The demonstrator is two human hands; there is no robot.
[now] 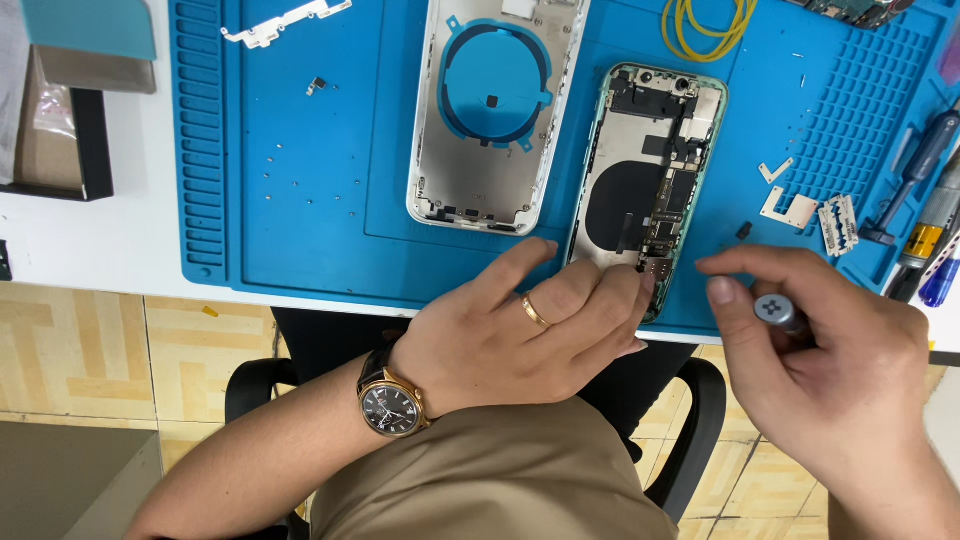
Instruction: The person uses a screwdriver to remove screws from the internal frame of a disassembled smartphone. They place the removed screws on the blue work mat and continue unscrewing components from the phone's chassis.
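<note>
I see the opened phone body (645, 190) lying on the blue repair mat (300, 200), logic board and parts not yet out; an emptied rear housing (495, 110) lies just beside it. My left hand (520, 335) presses its lower edge, fingers flat; my right hand (830, 360) pinches a small screwdriver (775, 310), so stripping looks partway done

"Could anyone see the phone's (648, 180) lower end?"

"No. The left hand (520, 335) covered it, and the right hand (830, 370) hid all of the screwdriver (776, 309) but its cap."

"And the edges?"

"The top edge cut off the empty housing (495, 110) and the yellow cable (708, 25). The screws on the mat (300, 200) were too small to tell apart."
</note>
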